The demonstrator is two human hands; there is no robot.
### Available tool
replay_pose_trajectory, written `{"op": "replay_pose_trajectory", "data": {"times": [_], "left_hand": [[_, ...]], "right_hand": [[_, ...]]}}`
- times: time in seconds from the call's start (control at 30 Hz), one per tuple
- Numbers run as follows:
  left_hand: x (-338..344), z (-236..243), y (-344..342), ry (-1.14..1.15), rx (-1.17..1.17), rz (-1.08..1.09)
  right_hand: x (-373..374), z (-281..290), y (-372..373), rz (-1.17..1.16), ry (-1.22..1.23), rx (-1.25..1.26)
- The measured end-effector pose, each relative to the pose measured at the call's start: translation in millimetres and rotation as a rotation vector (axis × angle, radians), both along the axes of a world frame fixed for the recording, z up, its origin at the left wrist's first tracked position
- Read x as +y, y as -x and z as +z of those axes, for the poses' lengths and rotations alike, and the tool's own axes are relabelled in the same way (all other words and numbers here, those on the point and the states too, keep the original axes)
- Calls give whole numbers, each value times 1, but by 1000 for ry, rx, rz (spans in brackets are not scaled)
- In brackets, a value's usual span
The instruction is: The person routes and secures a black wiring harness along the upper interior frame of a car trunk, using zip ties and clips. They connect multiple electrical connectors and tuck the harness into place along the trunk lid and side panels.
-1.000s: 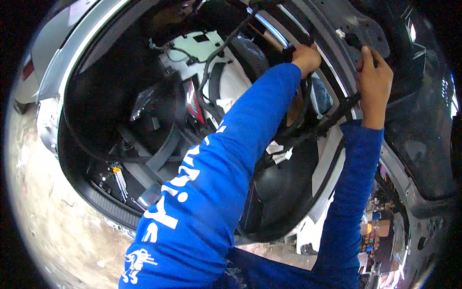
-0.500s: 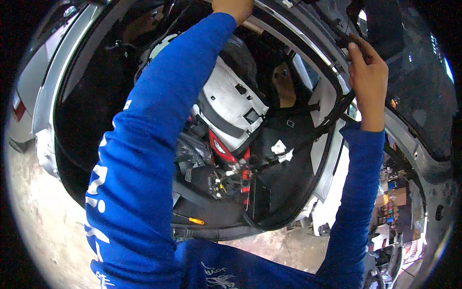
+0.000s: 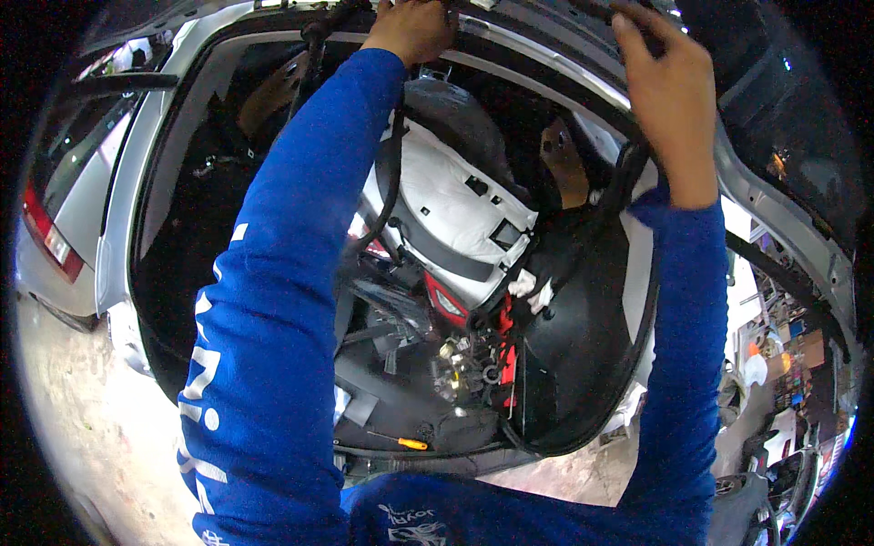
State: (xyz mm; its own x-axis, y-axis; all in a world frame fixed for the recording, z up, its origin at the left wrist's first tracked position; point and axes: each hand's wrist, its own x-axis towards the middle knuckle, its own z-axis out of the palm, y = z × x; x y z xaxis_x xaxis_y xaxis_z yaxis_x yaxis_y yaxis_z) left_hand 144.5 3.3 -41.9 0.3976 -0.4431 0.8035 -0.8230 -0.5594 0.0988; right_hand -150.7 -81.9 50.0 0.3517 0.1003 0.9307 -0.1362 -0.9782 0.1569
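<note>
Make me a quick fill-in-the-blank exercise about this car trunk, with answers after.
Both sleeves are coloured ____.
The panel with dark cutouts is coloured ____.
The screwdriver has its handle at the ____ end in the picture.
The left hand and right hand are both near the picture's ____ edge.
Missing words: blue; white; right; top.

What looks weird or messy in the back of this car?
A red-and-white lamp, probably a tail light, lies inside the trunk by a white panel; lights like that normally sit outside. Small parts are jumbled near it, and an orange-handled screwdriver lies loose near the trunk's edge.
</note>
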Motion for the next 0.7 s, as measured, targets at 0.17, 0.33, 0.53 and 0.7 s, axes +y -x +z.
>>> {"op": "replay_pose_trajectory", "data": {"times": [0.17,0.33,0.53,0.7], "left_hand": [[12,19,6,-322,-207,22],[10,24,17,-258,-404,60],[9,28,-11,-462,-335,86],[-4,46,-49,-954,-383,251]], "right_hand": [[-1,4,-16,-96,-147,76],[-7,-8,-24,-28,-58,77],[-13,-11,-28,74,-112,34],[1,-12,-56,219,133,-263]]}}
